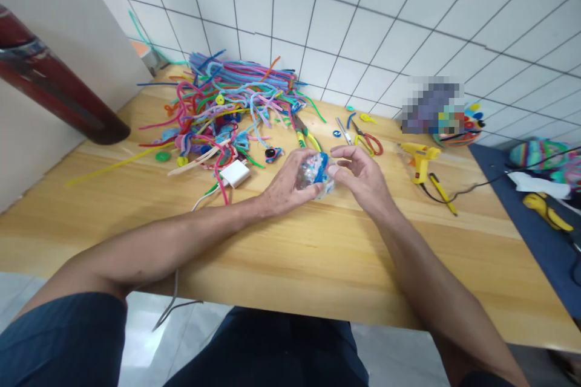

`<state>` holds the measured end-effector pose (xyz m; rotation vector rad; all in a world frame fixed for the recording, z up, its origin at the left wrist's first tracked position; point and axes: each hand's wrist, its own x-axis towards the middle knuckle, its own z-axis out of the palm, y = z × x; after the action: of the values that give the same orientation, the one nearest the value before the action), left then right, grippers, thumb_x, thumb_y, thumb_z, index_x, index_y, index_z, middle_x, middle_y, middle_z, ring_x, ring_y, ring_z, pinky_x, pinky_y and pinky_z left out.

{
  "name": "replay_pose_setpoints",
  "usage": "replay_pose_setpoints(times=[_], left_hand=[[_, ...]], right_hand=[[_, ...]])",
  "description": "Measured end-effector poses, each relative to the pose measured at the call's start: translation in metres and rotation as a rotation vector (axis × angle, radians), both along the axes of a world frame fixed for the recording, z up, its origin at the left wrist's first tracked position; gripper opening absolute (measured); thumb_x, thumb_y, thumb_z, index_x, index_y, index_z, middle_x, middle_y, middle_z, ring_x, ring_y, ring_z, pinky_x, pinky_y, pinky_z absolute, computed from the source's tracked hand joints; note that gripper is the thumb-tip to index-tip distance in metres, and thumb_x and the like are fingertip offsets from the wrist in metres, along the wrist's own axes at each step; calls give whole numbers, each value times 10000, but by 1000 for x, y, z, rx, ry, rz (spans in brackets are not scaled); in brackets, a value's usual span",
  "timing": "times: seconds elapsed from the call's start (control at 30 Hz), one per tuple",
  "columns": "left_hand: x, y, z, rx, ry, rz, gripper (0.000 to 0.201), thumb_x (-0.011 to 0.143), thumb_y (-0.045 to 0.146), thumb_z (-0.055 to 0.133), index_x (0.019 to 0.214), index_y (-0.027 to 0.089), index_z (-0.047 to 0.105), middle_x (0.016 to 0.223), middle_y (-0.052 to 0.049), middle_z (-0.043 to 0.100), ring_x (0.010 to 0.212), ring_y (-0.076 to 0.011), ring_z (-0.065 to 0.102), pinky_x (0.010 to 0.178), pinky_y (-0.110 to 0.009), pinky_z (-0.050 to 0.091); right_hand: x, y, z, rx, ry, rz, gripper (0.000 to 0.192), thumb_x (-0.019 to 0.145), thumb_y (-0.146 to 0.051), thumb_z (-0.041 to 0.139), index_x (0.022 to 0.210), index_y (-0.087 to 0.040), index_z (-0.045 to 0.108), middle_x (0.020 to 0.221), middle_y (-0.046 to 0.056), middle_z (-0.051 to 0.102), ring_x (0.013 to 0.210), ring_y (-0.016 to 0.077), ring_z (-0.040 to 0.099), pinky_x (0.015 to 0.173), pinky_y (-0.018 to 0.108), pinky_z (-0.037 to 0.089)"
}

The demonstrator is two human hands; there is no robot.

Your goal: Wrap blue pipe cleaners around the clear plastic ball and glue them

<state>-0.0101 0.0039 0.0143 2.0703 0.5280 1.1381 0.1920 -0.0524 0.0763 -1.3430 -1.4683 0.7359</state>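
The left hand (290, 184) cups a small clear plastic bag with blue print (314, 172) mid-desk to steady it, while the right hand (358, 175) pinches its edge; colourful pipe cleaners (227, 109) heap toward the far left corner of the wooden desk (318, 266).

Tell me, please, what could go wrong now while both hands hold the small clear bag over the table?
1. The left hand and right hand pinch a small clear bag with blue and white contents; if it tears or tips, the small pieces could scatter over the wooden table.
2. The yellow glue gun lies beside the right forearm with its cord trailing; an elbow could snag it.
3. The scissors lie just behind the hands, easy to bump.
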Motion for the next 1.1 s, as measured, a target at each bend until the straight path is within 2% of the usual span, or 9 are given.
replay_pose_setpoints(times=[0.1, 0.23, 0.3, 0.43, 0.63, 0.77, 0.83, 0.97, 1.1], left_hand=[[-1, 1, -2, -3, 20, 17, 634, 924, 467, 706, 1458, 224, 466, 1452, -155, 585, 1368, -330, 574, 1201, -548, 481], [-1, 1, -5, 12, 27, 29, 643, 915, 452, 720, 1462, 227, 468, 1467, -153, 581, 1380, -330, 567, 1211, -550, 476], [0, 0, -5, 23, 20, 26, 647, 912, 435, 719, 1466, 220, 463, 1470, -156, 581, 1392, -329, 565, 1214, -549, 475], [2, 0, -4, 55, 10, 4, 645, 911, 421, 719, 1466, 220, 459, 1477, -165, 578, 1423, -337, 551, 1229, -570, 461], [3, 1, -6, 63, 8, -12, 648, 917, 444, 711, 1471, 221, 459, 1475, -172, 571, 1407, -337, 560, 1228, -579, 460], [3, 2, -7, 81, -9, -27, 647, 921, 436, 714, 1473, 221, 453, 1471, -177, 564, 1407, -345, 556, 1220, -578, 469], [2, 2, -6, 83, -13, -28, 634, 933, 429, 709, 1470, 212, 452, 1463, -181, 563, 1400, -345, 560, 1214, -574, 477], [0, 1, -3, 89, 6, -40, 629, 947, 421, 704, 1482, 220, 440, 1475, -179, 555, 1415, -344, 552, 1226, -571, 470], [-3, 1, -2, 74, 26, -25, 625, 968, 436, 693, 1495, 235, 424, 1486, -173, 544, 1426, -338, 546, 1234, -578, 465]], right_hand=[[27, -7, 1, -11, -15, -172, 257, 861, -497, 779, 962, -269, 715, 989, 11, 746, 921, 202, 679, 889, 393, 569], [92, -29, -14, 9, -16, -539, 275, 832, -503, 747, 784, -245, 666, 757, -9, 666, 747, 192, 627, 729, 361, 530], [125, -38, -23, -19, -91, -789, 294, 768, -508, 769, 737, -248, 635, 697, -21, 618, 712, 199, 599, 708, 372, 516], [174, -35, -31, -21, -146, -936, 377, 609, -365, 925, 775, -275, 599, 770, -5, 632, 789, 232, 589, 789, 419, 501], [208, 4, -29, -160, -191, -907, 416, 619, -204, 963, 661, -292, 559, 610, -9, 549, 731, 220, 554, 753, 399, 417], [206, 16, -27, -262, -162, -827, 306, 702, -236, 899, 675, -254, 594, 570, -27, 540, 659, 183, 527, 693, 380, 414], [193, 11, -21, -222, -119, -760, 238, 758, -300, 865, 764, -231, 637, 677, 4, 636, 678, 180, 577, 694, 369, 454], [144, -21, 0, -146, -27, -492, 274, 853, -453, 804, 1013, -246, 721, 1148, 74, 784, 882, 215, 745, 826, 369, 578], [94, -58, 14, -150, -61, -148, 295, 877, -524, 800, 1035, -275, 796, 1063, 73, 817, 913, 270, 768, 870, 437, 634]])
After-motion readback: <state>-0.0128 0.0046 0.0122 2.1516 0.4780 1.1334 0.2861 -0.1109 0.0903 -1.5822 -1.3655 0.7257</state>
